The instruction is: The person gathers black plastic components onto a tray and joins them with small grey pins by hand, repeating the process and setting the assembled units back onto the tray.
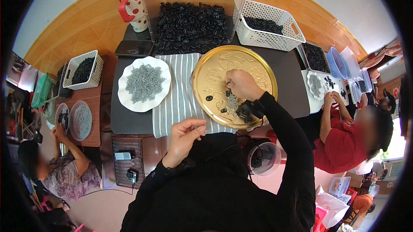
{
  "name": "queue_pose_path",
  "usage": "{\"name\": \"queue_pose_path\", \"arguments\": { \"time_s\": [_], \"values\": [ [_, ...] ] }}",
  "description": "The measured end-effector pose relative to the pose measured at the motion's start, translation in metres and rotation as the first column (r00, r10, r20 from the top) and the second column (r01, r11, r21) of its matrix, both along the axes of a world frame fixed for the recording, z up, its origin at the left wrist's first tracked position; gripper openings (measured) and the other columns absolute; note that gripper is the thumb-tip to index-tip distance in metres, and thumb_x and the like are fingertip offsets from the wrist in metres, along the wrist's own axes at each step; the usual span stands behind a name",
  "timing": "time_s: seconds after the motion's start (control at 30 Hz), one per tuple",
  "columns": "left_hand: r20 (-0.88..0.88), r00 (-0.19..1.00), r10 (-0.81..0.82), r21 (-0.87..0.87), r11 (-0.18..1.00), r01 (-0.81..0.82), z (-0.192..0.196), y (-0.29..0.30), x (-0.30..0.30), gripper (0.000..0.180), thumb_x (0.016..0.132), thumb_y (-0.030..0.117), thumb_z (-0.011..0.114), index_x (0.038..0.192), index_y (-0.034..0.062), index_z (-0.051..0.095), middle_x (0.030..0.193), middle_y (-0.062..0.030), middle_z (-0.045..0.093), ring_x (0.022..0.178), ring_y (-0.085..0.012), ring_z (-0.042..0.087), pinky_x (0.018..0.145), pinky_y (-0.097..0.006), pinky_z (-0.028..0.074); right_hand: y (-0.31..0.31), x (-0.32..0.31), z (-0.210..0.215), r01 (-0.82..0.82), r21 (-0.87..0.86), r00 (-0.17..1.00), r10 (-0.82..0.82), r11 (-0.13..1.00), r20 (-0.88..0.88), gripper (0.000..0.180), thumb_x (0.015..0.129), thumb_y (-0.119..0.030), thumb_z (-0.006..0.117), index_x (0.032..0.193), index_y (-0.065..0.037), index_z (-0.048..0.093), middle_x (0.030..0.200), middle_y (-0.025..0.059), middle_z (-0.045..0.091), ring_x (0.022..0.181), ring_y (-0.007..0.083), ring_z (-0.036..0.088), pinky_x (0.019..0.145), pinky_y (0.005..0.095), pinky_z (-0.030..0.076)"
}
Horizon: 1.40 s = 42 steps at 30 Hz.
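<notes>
Over the round gold tray (258, 58), my right hand (243, 85) is closed, fingertips pointing down close to small black plastic pieces (245, 113) and grey-green, screw-like bits (232, 101). What the fingertips grip, if anything, is hidden. My left hand (183, 139) hovers in front of the striped cloth (176, 98), thumb and fingers brought together in a pinch; anything between them is too small to make out. A white scalloped plate (124, 96), heaped with similar grey-green bits (145, 82), sits left of the cloth.
Behind the tray stands a clear bin of black pieces (191, 25), beside a white perforated basket (275, 38). A dotted tumbler (133, 8) and a dark phone-like slab (134, 48) are back left. Co-workers sit on the left (71, 167) and right (344, 141).
</notes>
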<state>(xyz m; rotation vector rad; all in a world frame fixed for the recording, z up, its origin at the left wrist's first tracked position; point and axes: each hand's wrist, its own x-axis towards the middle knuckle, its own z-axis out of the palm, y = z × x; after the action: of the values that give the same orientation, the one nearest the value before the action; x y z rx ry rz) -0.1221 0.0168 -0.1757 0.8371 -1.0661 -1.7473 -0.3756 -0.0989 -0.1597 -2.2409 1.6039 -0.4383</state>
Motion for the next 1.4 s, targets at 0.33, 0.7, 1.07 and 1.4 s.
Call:
{"name": "queue_pose_path", "arguments": {
  "time_s": [0.33,0.7,1.07,1.4],
  "values": [
    [-0.165,0.985,0.052,0.085,0.996,-0.038,0.007,0.006,-0.023,0.017,0.086,-0.001,0.062,0.102,0.0001,0.066,0.088,-0.0049,0.064,0.074,-0.0093,0.059,0.06,-0.021,0.048,0.122,0.061,0.035,-0.012,0.388,0.485,-0.334,0.922,0.808,0.002,0.081,0.0,0.063,0.081,0.002,0.062,0.073,-0.0006,0.06,0.07,0.006,0.055,0.062,0.021,0.045],
    [-0.131,0.989,0.066,0.005,0.998,-0.066,-0.009,0.002,-0.014,0.011,0.088,-0.001,0.059,0.097,-0.0039,0.064,0.084,-0.0102,0.066,0.071,-0.0133,0.063,0.056,-0.022,0.049,0.085,0.037,0.027,-0.064,-0.374,0.967,0.15,0.925,0.207,0.008,0.072,0.001,0.06,0.079,0.0,0.06,0.076,0.0129,0.055,0.071,0.0297,0.055,0.065,0.0342,0.045],
    [-0.076,0.997,-0.003,0.022,1.0,0.004,-0.011,-0.001,-0.006,0.014,0.089,0.001,0.058,0.1,-0.0048,0.063,0.088,-0.0132,0.067,0.071,-0.0145,0.064,0.055,-0.022,0.049,0.064,0.049,0.02,-0.561,-0.289,0.791,0.4,0.776,-0.462,0.012,0.072,-0.012,0.056,0.077,-0.002,0.056,0.07,0.0096,0.054,0.072,0.025,0.057,0.067,0.035,0.046],
    [-0.058,0.998,-0.036,0.021,0.999,0.037,-0.006,0.002,-0.004,0.013,0.091,0.005,0.057,0.099,-0.0036,0.062,0.086,-0.0076,0.065,0.072,-0.0103,0.061,0.057,-0.021,0.048,0.079,0.043,0.038,-0.197,0.046,0.885,0.158,0.979,0.439,0.006,0.077,-0.002,0.06,0.083,0.0,0.059,0.076,0.0091,0.057,0.068,0.0179,0.056,0.061,0.0281,0.043]
  ]
}}
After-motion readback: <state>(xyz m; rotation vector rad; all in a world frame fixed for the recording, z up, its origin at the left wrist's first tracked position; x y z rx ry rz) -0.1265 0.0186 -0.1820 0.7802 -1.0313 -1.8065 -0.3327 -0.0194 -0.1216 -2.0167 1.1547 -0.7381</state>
